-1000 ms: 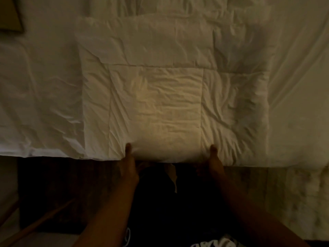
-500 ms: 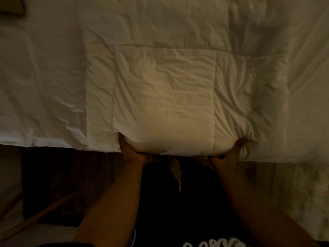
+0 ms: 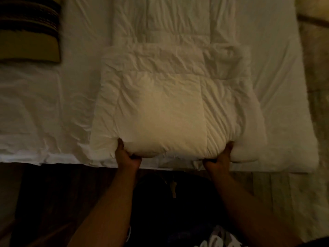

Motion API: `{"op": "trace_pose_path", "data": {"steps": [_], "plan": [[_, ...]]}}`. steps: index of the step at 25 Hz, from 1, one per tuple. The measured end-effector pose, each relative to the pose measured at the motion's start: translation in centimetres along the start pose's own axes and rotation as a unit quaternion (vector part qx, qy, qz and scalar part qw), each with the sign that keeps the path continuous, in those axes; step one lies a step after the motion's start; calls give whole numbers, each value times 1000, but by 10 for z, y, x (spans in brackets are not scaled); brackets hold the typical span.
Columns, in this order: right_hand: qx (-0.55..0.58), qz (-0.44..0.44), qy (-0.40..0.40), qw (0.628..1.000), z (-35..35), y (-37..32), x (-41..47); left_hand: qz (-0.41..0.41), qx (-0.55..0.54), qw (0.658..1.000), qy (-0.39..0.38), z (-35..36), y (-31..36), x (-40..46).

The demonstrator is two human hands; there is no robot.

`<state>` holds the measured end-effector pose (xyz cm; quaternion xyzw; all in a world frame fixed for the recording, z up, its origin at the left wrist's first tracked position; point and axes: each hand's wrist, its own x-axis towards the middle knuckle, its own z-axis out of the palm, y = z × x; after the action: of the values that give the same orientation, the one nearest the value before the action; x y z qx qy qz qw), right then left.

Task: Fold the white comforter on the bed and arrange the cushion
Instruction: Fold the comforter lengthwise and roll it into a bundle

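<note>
Now both hands, left hand (image 3: 126, 155) and right hand (image 3: 219, 158), clamped on comforter's (image 3: 170, 107) near edge

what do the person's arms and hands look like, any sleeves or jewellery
Both forearms are bare with no sleeves in view. The left hand and right hand wear no gloves. The dim light hides any rings or bands. Below is a dark top with pale lettering.

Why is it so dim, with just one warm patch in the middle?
Head view: dim room; a warm glow lights the comforter centre, fading toward the edges. The striped cushion looks motion-blurred, and both forearms sit in deep shadow.
</note>
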<state>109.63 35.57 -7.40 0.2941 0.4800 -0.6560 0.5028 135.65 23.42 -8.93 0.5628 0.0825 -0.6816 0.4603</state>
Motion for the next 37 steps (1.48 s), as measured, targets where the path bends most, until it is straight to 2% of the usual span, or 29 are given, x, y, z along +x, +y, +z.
{"op": "trace_pose_path", "data": {"steps": [6,10,12,14,15,17,20,23,24,27,28,30,32,34,37], "plan": [[-27,-35,-11,999,0,-10,-28,19,-18,998,-62,-7,14,-37],[-48,-50,-9,998,-24,3,-67,11,-2,998,-57,-33,18,-62],[19,10,-30,999,-40,15,-85,-6,5,999,-46,-59,16,-72],[7,25,-36,999,-65,28,-99,-32,1,998,-53,-86,13,-86],[-28,5,-20,999,-79,34,-109,-50,1,997,-57,-100,10,-94],[-13,34,7,999,-101,43,-120,-76,-1,996,-56,-121,3,-114],[-20,25,0,999,-135,41,-122,-53,-11,997,-48,-141,-18,-142],[38,104,-46,993,-158,27,-154,-45,-12,998,-45,-160,-38,-165],[81,115,-34,990,-159,24,-167,-50,-12,998,-46,-166,-44,-173],[-1,13,-8,1000,-171,22,-215,-59,-14,997,-49,-182,-56,-199],[43,26,-16,999,-184,24,-212,-56,-12,997,-50,-190,-59,-207],[-12,-5,5,1000,-204,40,-206,-44,-2,997,-59,-208,-57,-215],[9,19,-15,1000,-216,60,-214,-38,1,997,-65,-229,-51,-214],[-29,-10,8,1000,-226,78,-209,-40,5,996,-75,-248,-43,-212],[-9,-8,33,999,-240,107,-226,-46,14,996,-73,-274,-27,-216]]}}
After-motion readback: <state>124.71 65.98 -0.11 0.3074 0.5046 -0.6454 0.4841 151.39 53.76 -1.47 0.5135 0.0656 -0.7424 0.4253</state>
